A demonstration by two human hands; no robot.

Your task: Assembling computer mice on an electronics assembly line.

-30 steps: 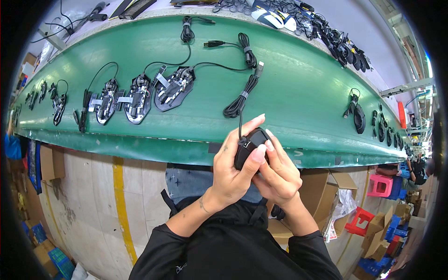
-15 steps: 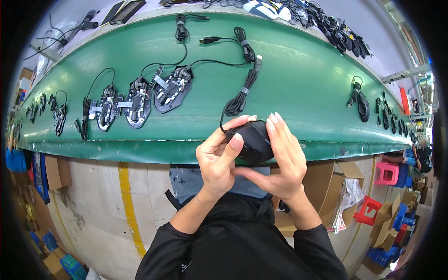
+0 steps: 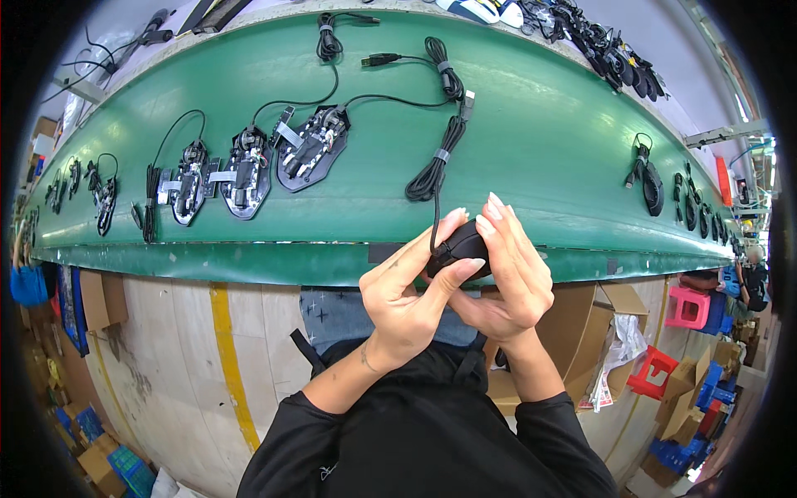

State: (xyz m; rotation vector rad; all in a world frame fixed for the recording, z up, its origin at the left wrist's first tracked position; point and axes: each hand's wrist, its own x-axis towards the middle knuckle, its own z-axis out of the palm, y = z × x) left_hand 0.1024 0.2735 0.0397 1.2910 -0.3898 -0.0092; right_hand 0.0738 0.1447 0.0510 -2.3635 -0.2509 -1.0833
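A black computer mouse point(image 3: 466, 244) is held between both my hands above the near edge of the green bench. My left hand point(image 3: 413, 286) grips its left side, with the thumb across the near part and the fingers by the cable end. My right hand point(image 3: 510, 274) closes on the other side, its fingers laid along the shell. From the mouse a cord runs up to a tied cable bundle point(image 3: 432, 170) with a USB plug on the bench. To the left lie opened mouse bases with bare circuit boards, such as this one point(image 3: 314, 149), ribbon cables showing.
More opened mice point(image 3: 246, 178) lie along the green bench point(image 3: 531, 149) at left. Closed mice with bundled cables point(image 3: 650, 187) line the right end. Black parts are heaped on the far ledge point(image 3: 610, 54). Cardboard boxes point(image 3: 573, 332) and a red stool point(image 3: 652, 371) stand on the floor.
The mouse has turned in my hands, and its cable end now points more toward the left hand. My fingers have closed further around it. The view has shifted slightly.
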